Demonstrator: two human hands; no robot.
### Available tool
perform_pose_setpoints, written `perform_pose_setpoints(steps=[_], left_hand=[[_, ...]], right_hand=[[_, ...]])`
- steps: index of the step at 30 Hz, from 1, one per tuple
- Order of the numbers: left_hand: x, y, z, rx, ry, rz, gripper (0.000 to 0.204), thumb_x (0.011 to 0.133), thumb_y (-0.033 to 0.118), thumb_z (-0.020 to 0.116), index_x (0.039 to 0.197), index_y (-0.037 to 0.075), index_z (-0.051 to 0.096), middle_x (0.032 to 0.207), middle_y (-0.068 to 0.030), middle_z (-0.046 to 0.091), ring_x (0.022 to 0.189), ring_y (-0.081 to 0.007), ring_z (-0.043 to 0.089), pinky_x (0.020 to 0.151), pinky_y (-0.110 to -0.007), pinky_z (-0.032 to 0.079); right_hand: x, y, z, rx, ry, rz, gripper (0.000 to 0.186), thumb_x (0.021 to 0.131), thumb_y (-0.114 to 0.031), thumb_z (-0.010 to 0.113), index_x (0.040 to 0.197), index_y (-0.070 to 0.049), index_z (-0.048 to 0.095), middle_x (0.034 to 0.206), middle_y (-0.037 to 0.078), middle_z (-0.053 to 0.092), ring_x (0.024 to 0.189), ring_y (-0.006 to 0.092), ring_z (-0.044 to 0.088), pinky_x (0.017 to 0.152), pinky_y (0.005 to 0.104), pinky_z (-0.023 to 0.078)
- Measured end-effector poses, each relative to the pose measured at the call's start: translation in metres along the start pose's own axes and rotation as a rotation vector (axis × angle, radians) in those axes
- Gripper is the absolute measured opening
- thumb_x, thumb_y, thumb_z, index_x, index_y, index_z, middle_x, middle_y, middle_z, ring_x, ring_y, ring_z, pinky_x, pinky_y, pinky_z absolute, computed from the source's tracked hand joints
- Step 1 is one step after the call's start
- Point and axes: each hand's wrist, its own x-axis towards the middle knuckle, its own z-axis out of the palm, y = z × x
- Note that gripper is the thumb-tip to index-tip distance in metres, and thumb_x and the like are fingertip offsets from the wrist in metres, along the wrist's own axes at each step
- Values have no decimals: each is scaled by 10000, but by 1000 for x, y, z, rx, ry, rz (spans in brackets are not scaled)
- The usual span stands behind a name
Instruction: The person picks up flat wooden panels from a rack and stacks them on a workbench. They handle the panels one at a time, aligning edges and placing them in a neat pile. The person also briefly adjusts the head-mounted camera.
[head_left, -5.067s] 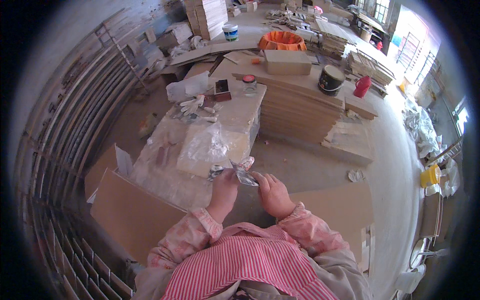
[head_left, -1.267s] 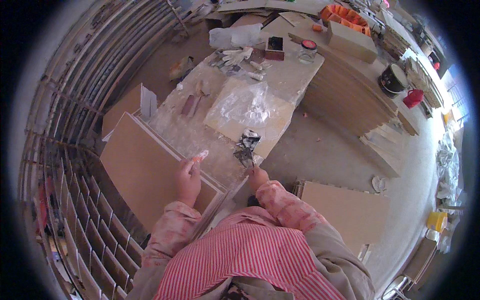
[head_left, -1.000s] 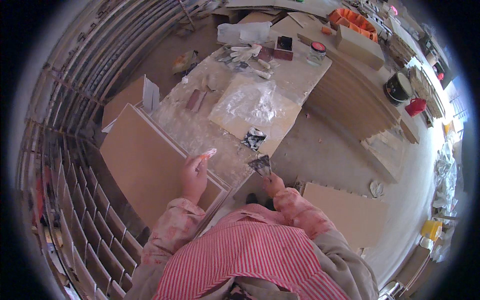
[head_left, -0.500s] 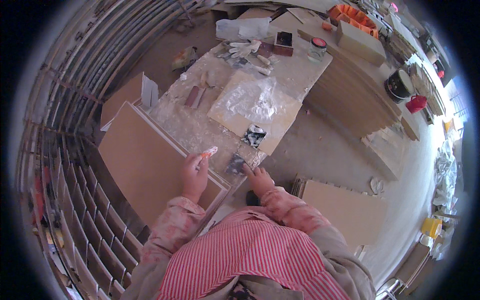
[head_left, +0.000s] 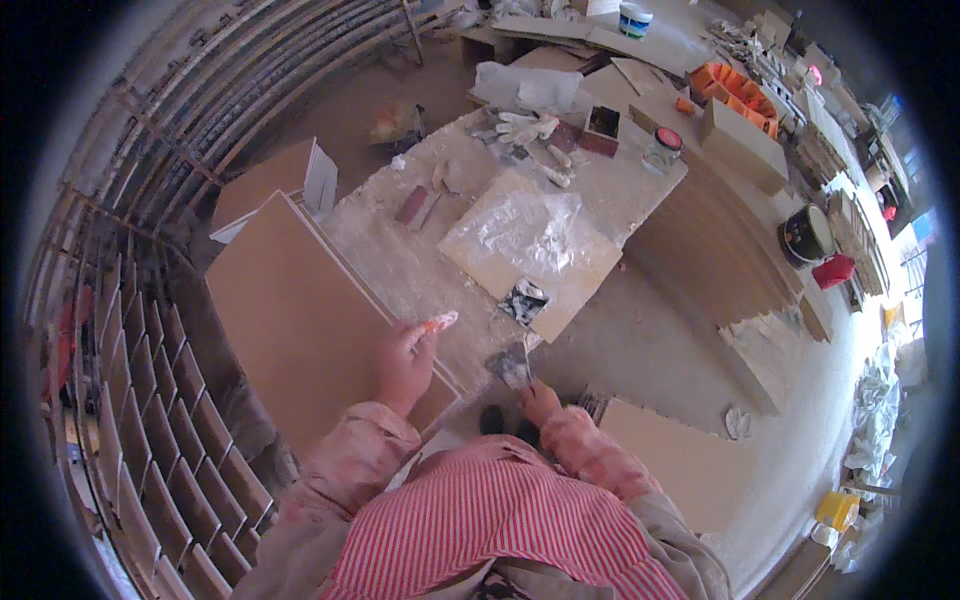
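Observation:
My left hand is closed on a small orange-handled tool whose tip is coated in white paste; its exact kind is unclear. It is over the edge of the large brown panel on the left. My right hand is closed around a flat scraper, its grey blade smeared with white, at the table's near corner. Just beyond the scraper, a small dark square tray with white paste sits on a pale board, where a crumpled clear plastic sheet also lies.
The dusty worktable also bears a glove, an open dark box and a red-lidded jar. A slatted rack stands at left. Stacked boards are on the right, with another flat panel nearer me.
My right hand has taken hold of the scraper, which lay flat on the table corner, and raised its blade. The view has shifted, and my left hand still holds the orange-handled tool.

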Motion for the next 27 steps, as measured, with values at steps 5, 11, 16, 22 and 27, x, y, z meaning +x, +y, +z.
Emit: perform_pose_setpoints(steps=[5,11,16,22,27], left_hand=[[0,2,-3,-140,56,46,153,925,124,624,991,1,686,894,-135,654,774,-299,652,681,-364,509],[0,-6,-3,-171,58,11,172,930,134,620,1027,-1,663,948,-156,637,857,-295,632,730,-352,501],[0,-15,-1,-178,119,55,153,908,108,654,997,-16,659,925,-148,615,864,-286,620,717,-346,497],[-1,-17,4,-268,164,52,131,896,79,679,974,-26,665,929,-134,604,828,-272,616,692,-342,490],[-2,-7,-4,-238,56,43,179,910,67,635,1069,-11,664,1002,-146,600,804,-312,621,718,-364,511]], right_hand=[[-1,-21,-12,80,34,-1,258,975,-237,526,860,-12,572,661,91,606,595,178,602,545,342,467],[102,-180,-23,256,15,-392,167,951,-195,571,929,-58,664,728,79,643,627,166,609,545,319,462],[139,-251,-29,635,182,-146,184,933,-210,657,957,-36,711,768,52,669,598,130,585,542,292,488],[59,-201,-27,90,109,-59,316,949,-298,673,797,-21,663,691,38,627,579,123,546,523,306,449],[9,-187,-28,-38,171,-401,263,943,-265,697,875,-18,639,805,17,629,718,85,558,664,270,459]])
